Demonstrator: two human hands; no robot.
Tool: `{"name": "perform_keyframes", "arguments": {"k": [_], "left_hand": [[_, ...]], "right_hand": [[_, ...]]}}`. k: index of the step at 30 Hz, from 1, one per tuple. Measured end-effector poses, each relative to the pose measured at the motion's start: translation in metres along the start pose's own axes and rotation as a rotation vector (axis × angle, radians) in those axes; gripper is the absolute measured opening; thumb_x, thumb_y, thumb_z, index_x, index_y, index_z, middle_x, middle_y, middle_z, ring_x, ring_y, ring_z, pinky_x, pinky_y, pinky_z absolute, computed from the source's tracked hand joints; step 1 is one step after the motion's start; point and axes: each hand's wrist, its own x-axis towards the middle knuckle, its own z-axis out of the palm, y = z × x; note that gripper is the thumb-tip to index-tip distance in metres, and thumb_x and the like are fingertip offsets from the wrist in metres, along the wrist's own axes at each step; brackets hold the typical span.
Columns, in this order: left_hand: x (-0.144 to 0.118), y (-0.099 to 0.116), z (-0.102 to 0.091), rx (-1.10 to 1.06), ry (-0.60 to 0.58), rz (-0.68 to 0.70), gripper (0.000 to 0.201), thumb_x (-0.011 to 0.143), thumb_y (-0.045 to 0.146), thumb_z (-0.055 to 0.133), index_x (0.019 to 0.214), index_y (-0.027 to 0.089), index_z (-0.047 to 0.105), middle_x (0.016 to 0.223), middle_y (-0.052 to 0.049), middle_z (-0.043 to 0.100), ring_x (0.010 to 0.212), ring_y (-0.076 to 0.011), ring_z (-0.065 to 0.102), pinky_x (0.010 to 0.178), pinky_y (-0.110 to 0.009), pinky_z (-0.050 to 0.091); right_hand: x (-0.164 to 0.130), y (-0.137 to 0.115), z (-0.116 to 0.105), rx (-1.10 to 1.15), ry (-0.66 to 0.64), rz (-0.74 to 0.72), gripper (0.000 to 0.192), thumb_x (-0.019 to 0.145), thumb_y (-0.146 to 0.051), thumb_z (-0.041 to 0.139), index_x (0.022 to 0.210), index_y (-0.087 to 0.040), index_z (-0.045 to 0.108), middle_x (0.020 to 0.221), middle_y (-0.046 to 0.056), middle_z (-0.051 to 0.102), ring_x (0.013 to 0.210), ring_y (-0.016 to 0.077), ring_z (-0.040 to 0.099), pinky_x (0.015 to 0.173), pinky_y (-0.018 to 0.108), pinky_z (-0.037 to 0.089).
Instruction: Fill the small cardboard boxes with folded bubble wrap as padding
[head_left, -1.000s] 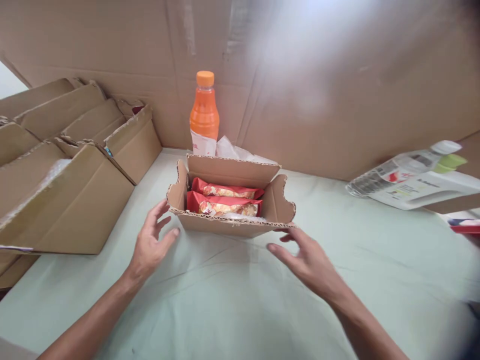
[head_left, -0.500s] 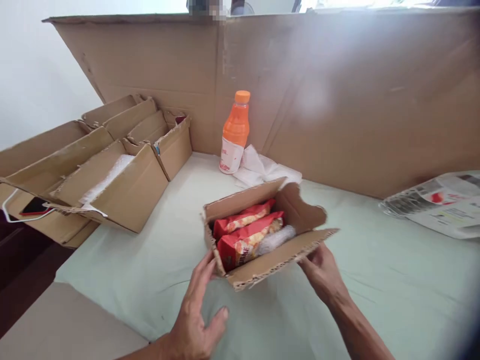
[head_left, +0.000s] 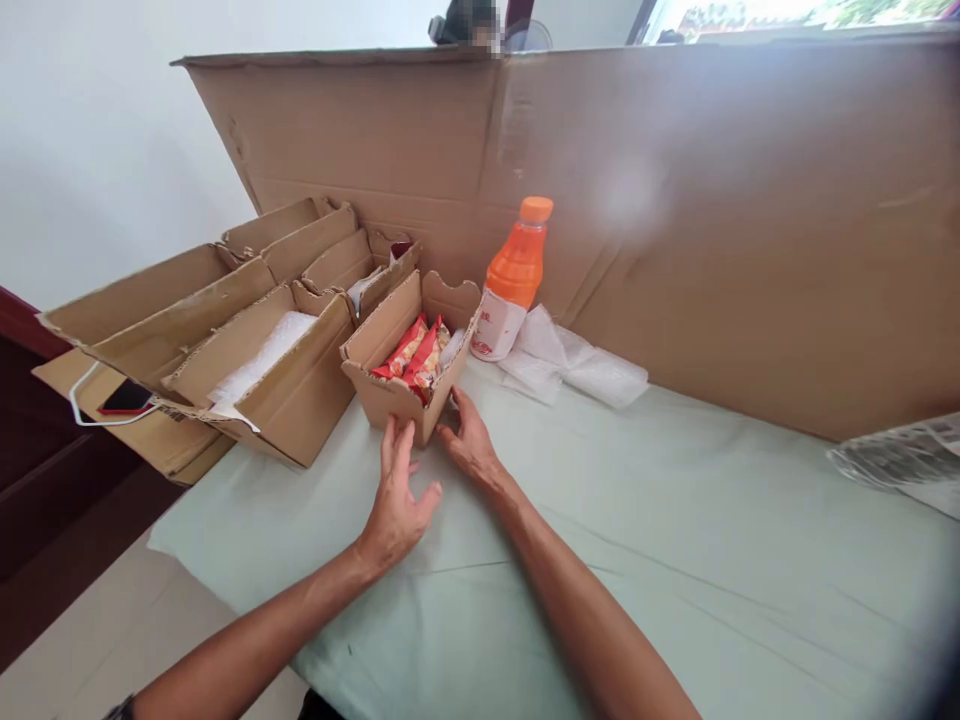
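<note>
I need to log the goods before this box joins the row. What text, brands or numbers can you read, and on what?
Nothing can be read for certain.
Orange bottle: red print on the white label, too small.
Red snack packets in the small box: printing blurred.
Printed paper at the right edge: blurred.
Cardboard wall: no print seen.

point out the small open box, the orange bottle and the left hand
small open box point(head_left: 395, 398), head view, on its near cardboard wall
orange bottle point(head_left: 517, 272), head view, on the orange body above the label
left hand point(head_left: 395, 500), head view, on the back of the hand
</note>
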Motion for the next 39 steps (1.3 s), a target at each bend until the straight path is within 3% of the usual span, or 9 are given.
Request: {"name": "perform_keyframes", "arguments": {"k": [6,11,15,21,26,31,36,39], "left_hand": [[0.065,-0.020,0.017,-0.017,0.020,0.002,0.087,0.080,0.019,0.062,0.158,0.025,0.023,0.170,-0.017,0.000,0.156,-0.0348,0.018,0.111,-0.050,0.047],[0.096,-0.037,0.028,0.047,0.031,0.079,0.081,0.083,0.024,0.061,0.156,0.015,0.027,0.169,-0.022,0.006,0.158,-0.0331,0.012,0.124,-0.051,0.029],[0.105,-0.046,0.029,0.055,-0.014,0.047,0.078,0.087,0.033,0.059,0.156,0.011,0.028,0.168,-0.023,0.015,0.157,-0.0327,0.015,0.128,-0.050,0.019],[0.107,-0.048,0.027,0.025,-0.097,0.010,0.075,0.095,0.047,0.050,0.157,0.010,0.029,0.169,-0.024,0.012,0.159,-0.0312,0.009,0.128,-0.051,0.014],[0.103,-0.053,0.025,-0.012,-0.072,0.033,0.071,0.096,0.051,0.045,0.156,0.015,0.033,0.169,-0.018,0.017,0.158,-0.0294,0.012,0.129,-0.049,0.012],[0.102,-0.059,0.024,0.017,-0.050,0.064,0.070,0.096,0.055,0.045,0.155,0.019,0.035,0.168,-0.016,0.020,0.158,-0.0289,0.016,0.128,-0.049,0.013],[0.103,-0.062,0.019,0.085,-0.063,0.081,0.075,0.092,0.058,0.048,0.152,0.015,0.038,0.167,-0.020,0.023,0.156,-0.0311,0.020,0.128,-0.051,0.013],[0.103,-0.065,0.015,0.167,-0.077,0.097,0.074,0.092,0.057,0.048,0.152,0.014,0.037,0.166,-0.021,0.025,0.155,-0.0329,0.022,0.127,-0.053,0.016]], "right_hand": [[0.045,-0.003,-0.003,-0.173,-0.055,0.013,0.085,0.074,-0.026,0.063,0.153,-0.006,0.037,0.154,0.024,0.046,0.143,0.0353,0.044,0.119,0.050,0.033],[0.062,0.000,-0.001,-0.293,-0.088,0.030,0.084,0.078,-0.030,0.064,0.153,-0.005,0.036,0.152,0.023,0.048,0.146,0.0360,0.039,0.117,0.050,0.032],[0.064,0.004,0.001,-0.376,-0.095,0.022,0.074,0.085,-0.028,0.056,0.154,-0.007,0.036,0.154,0.022,0.046,0.148,0.0345,0.036,0.118,0.051,0.030],[0.065,0.000,0.003,-0.498,-0.117,-0.007,0.061,0.095,-0.027,0.044,0.154,-0.009,0.038,0.154,0.021,0.047,0.147,0.0349,0.037,0.115,0.054,0.033],[0.057,-0.011,0.004,-0.588,-0.160,-0.014,0.052,0.100,-0.032,0.043,0.149,-0.016,0.048,0.157,0.017,0.045,0.149,0.0326,0.034,0.116,0.051,0.033],[0.006,-0.006,-0.027,-0.634,-0.185,0.006,0.049,0.102,-0.037,0.046,0.148,-0.021,0.052,0.160,0.011,0.043,0.150,0.0282,0.034,0.120,0.046,0.028],[-0.096,0.012,-0.086,-0.690,-0.086,0.193,0.050,0.102,-0.037,0.046,0.147,-0.019,0.053,0.160,0.013,0.042,0.150,0.0297,0.034,0.119,0.048,0.029],[-0.164,0.014,-0.110,-0.676,0.008,0.301,0.049,0.101,-0.035,0.046,0.147,-0.021,0.053,0.159,0.011,0.043,0.150,0.0284,0.035,0.119,0.048,0.031]]}}
